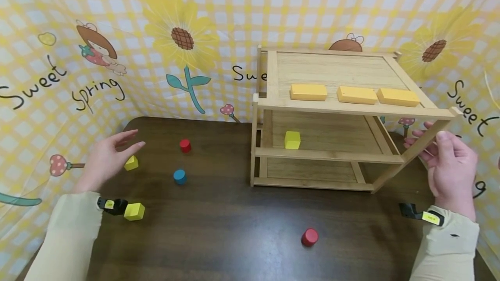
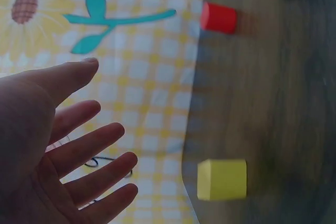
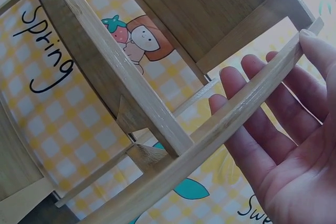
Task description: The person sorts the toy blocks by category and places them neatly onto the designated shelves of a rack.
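A wooden three-tier shelf [image 1: 328,156] stands at the right of the table. My right hand [image 1: 451,159] holds its front right post [image 3: 231,116], thumb on the near side and fingers behind it. Over the table's left side hovers my left hand [image 1: 107,157], fingers loosely extended and holding nothing. Closest to it is a yellow cube [image 1: 131,163], partly hidden behind the hand in the head view. Three yellow-orange rectangular blocks [image 1: 308,92] lie in a row along the front of the top tier. Another yellow cube [image 1: 292,140] sits on the middle tier.
A red cylinder [image 1: 185,145] and a blue cylinder [image 1: 180,177] stand left of the shelf. Nearer lies a yellow cube [image 1: 134,211] beside my left wrist strap. Another red cylinder [image 1: 310,237] stands in front of the shelf. Checked yellow cloth [image 1: 226,25] hangs around the table.
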Demonstrator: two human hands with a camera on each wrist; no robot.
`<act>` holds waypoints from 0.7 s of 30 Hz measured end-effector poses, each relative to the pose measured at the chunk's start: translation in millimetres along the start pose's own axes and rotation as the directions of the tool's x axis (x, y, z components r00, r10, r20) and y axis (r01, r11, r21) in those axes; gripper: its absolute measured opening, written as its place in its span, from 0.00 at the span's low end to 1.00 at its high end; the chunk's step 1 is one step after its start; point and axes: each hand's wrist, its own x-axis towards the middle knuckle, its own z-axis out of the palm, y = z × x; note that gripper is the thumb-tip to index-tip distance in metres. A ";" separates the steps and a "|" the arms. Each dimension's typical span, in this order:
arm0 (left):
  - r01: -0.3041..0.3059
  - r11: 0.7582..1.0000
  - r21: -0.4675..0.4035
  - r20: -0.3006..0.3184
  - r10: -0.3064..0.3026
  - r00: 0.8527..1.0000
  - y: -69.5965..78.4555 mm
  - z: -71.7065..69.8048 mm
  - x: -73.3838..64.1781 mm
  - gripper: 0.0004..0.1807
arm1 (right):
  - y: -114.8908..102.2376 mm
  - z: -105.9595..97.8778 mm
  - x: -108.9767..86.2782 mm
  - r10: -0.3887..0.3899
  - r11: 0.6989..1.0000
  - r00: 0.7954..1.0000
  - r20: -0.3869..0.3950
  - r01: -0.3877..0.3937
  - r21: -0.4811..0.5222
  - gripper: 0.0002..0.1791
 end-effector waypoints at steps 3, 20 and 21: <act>-0.012 0.999 0.047 0.034 0.010 0.999 -10.0 -0.2 2.2 0.36 | 0.5 0.0 0.1 0.000 1.000 1.000 0.000 0.000 0.002 0.21; 0.006 0.981 0.193 0.294 -0.064 0.954 -52.2 6.1 5.9 0.39 | 1.1 -1.0 1.5 -0.001 1.000 1.000 0.019 0.001 0.013 0.21; 0.004 0.981 0.194 0.297 -0.063 0.953 -52.8 6.2 6.2 0.39 | 1.1 -1.2 1.6 -0.002 1.000 1.000 0.019 0.002 0.000 0.21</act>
